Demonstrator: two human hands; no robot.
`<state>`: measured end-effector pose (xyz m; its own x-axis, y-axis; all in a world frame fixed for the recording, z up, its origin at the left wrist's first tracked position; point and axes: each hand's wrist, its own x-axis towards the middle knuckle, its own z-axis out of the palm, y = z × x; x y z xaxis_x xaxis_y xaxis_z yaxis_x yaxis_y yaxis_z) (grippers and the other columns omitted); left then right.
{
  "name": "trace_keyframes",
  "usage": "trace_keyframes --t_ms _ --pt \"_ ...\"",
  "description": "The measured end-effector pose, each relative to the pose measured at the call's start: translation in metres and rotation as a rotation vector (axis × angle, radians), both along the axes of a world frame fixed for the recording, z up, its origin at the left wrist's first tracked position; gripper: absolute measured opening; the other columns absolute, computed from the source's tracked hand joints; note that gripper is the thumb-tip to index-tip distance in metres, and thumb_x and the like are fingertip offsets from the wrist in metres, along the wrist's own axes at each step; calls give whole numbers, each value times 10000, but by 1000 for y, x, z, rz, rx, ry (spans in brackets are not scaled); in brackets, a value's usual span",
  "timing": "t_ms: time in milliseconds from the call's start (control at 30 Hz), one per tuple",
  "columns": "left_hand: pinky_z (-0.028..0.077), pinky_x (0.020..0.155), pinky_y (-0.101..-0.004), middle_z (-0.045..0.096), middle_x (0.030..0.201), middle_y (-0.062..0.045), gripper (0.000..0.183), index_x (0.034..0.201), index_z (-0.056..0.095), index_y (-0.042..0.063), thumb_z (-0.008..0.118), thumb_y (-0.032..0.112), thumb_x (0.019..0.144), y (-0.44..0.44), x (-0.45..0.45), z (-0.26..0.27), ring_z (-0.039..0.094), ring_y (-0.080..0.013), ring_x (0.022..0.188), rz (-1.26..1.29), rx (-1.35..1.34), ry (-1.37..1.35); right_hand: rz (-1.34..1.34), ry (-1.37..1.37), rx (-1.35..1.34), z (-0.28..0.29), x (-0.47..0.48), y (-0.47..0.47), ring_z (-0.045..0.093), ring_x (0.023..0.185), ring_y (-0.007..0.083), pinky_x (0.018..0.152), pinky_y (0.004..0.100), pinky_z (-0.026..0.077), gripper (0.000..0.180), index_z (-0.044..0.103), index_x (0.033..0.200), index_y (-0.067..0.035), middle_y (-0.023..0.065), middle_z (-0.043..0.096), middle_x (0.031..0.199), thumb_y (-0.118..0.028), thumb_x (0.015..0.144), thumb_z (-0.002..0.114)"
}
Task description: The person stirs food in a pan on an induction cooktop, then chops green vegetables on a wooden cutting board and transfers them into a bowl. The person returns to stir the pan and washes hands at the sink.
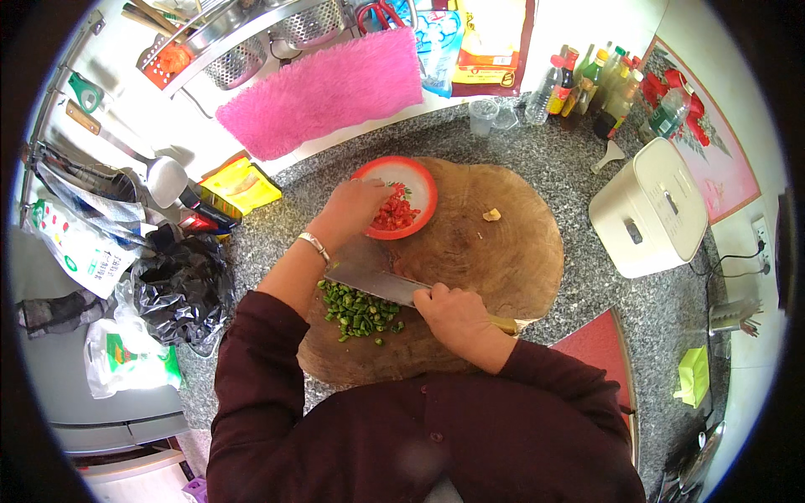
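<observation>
A wide cleaver (377, 282) is in my right hand (453, 317), its blade lying over the far edge of a pile of chopped green peppers (358, 309) on the round wooden chopping board (503, 251). The cleaver's pale handle end shows behind my fist. My left hand (352, 210) is over the left rim of a red-rimmed plate (429, 207), fingers reaching inside. Chopped red peppers (397, 212) lie in the plate beside my fingertips. My thumb is hidden, so whether the hand grips the rim is unclear. A small yellowish piece (491, 215) sits on the board's right part.
The granite countertop (553, 151) holds a cream-coloured appliance (641, 214) at right and several sauce bottles (594, 88) at the back. A pink fluffy cloth (327, 91) hangs below a metal rack. Black plastic bags (185, 289) and a yellow packet (242, 185) are on the left.
</observation>
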<state>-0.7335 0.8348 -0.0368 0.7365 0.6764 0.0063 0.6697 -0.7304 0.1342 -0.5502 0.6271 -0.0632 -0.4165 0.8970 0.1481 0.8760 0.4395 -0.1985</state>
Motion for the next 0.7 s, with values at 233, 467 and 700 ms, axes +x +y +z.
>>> trace_keyframes --t_ms 233,467,700 --pt "496 825 -439 665 1044 -85 226 1057 669 104 565 229 900 11 16 -34 625 -328 915 -170 81 -56 -6 -17 48 1 -3 -1 643 619 272 496 394 502 107 527 904 -103 91 562 752 -123 811 575" --pt "486 832 -449 686 1008 -118 224 1027 687 82 591 238 898 -24 -19 11 627 -339 914 -89 47 -368 27 -38 -45 18 7 4 668 631 290 509 415 527 75 512 910 -87 113 600 765 -128 854 541" --pt "456 919 -405 668 1077 -142 250 1129 654 39 584 89 893 -116 -66 31 599 -322 1012 458 333 -770 20 -47 -14 19 2 6 670 650 301 539 416 536 77 507 921 -82 129 610 790 -117 859 538"
